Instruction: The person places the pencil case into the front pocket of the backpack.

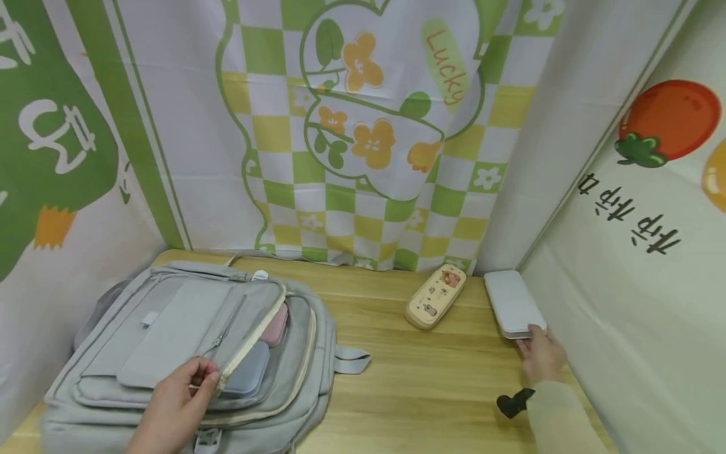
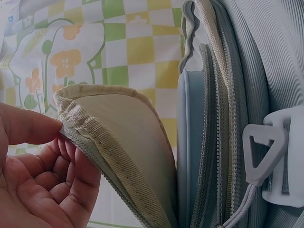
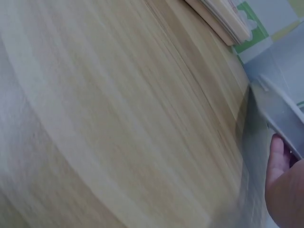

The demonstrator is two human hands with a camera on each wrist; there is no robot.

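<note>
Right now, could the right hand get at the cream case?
Probably not straight away: the right hand pinches the white case. Otherwise, bare tabletop leaves the way to the cream case free.

The right forearm is covered down to the wrist by a pale, cream-toned sleeve (image 1: 561, 419), by which slight folds are shown. Beside its cuff, a small black piece (image 1: 515, 403) with a rounded, lobed outline is seen. The left hand (image 1: 177, 403) and right hand (image 1: 542, 358) are bared.
</note>
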